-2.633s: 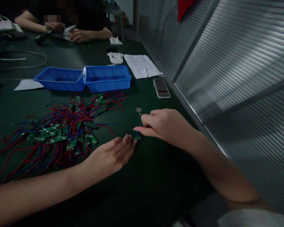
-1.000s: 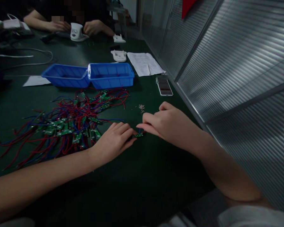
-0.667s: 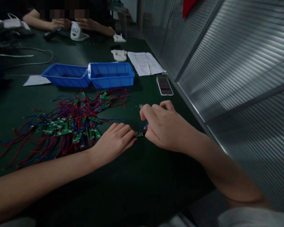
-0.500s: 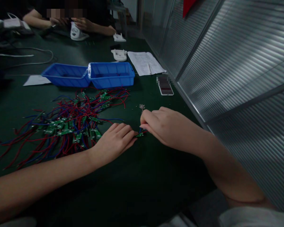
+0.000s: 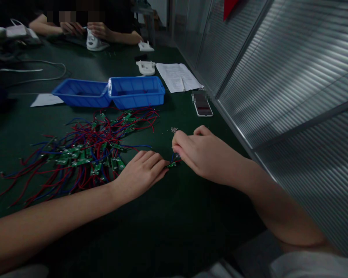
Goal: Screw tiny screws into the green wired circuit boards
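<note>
Between the fingertips of my left hand (image 5: 146,170) is the end of a small green circuit board (image 5: 173,165) with a blue and a red wire. My right hand (image 5: 198,152) is closed just beyond the board, thumb and index finger pinched near the blue wire; what they hold is too small to make out. A little pile of tiny metal parts (image 5: 174,130) lies behind my right fingertips. To the left of my left hand spreads a heap of green boards with red and blue wires (image 5: 81,154).
Two blue bins (image 5: 84,101) (image 5: 137,98) stand behind the heap. Printed paper (image 5: 176,75) and a phone (image 5: 203,105) lie at the right, by a glass partition (image 5: 266,77). White plastic parts (image 5: 146,68) sit farther back. Across the table, a person's hands (image 5: 100,31) hold a white part.
The fingers of my right hand have shifted slightly, with the rear knuckles raised. My left hand stays in place on the board. The other person's hands have moved a little.
</note>
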`<state>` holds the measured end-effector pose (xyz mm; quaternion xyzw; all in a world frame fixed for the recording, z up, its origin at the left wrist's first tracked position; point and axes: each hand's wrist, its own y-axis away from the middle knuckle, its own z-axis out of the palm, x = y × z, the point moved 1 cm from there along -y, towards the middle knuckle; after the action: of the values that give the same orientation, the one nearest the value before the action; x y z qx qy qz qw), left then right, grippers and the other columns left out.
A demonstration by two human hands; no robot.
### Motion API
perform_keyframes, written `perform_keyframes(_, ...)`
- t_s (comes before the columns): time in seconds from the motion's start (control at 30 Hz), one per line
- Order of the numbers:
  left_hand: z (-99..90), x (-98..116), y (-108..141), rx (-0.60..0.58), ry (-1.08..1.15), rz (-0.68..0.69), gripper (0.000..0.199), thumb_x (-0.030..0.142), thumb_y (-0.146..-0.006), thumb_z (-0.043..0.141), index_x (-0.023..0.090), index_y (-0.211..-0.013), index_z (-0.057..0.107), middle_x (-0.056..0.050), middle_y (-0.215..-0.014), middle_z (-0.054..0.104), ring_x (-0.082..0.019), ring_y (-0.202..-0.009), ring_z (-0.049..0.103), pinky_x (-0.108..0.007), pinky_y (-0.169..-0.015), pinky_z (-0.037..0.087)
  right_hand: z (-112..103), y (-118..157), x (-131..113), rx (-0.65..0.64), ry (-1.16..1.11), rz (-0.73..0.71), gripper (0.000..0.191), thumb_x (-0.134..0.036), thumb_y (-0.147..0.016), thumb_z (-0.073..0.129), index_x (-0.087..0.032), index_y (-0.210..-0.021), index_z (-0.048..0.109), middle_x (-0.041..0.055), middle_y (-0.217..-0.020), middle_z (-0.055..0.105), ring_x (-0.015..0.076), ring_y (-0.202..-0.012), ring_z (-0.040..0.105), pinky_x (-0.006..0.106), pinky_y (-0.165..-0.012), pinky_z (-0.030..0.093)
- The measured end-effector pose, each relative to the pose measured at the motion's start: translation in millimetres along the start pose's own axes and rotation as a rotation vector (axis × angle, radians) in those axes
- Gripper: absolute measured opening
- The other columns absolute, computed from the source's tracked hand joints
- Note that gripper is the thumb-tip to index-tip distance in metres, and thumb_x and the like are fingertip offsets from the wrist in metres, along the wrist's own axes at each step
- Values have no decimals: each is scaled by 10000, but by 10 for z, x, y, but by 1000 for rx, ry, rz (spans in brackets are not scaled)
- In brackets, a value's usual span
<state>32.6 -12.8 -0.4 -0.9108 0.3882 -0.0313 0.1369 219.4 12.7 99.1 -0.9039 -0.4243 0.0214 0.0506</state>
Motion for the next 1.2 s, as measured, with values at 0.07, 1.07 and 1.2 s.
perform_keyframes(0.07,11,-3,3,-8,1,-5,180,290,-912,444,193,-1012,559,-47,-913,563,-204,-844,492,-342,-718,337,31,-1,24,34,98,33,395,-382,-971,200,-167,-948,530,24,-646,582,132,-567,488,271,-600,236)
perform_keyframes(1.07,-28,-35,10,7,57,-1,150,293,-905,468,191,-933,575,-31,-864,580,-183,-811,492,-332,-699,330,3,-27,23,24,-137,8,185,-211,-912,347,-124,-1013,475,62,-916,579,127,-766,524,230,-555,301)
perform_keyframes(1.2,-51,-35,23,66,5,43,147,283,-902,479,201,-921,600,-28,-829,591,-182,-802,497,-335,-684,322,44,-14,-12,91,-2,27,345,-424,-941,319,-158,-948,538,53,-814,581,123,-691,517,243,-508,221)
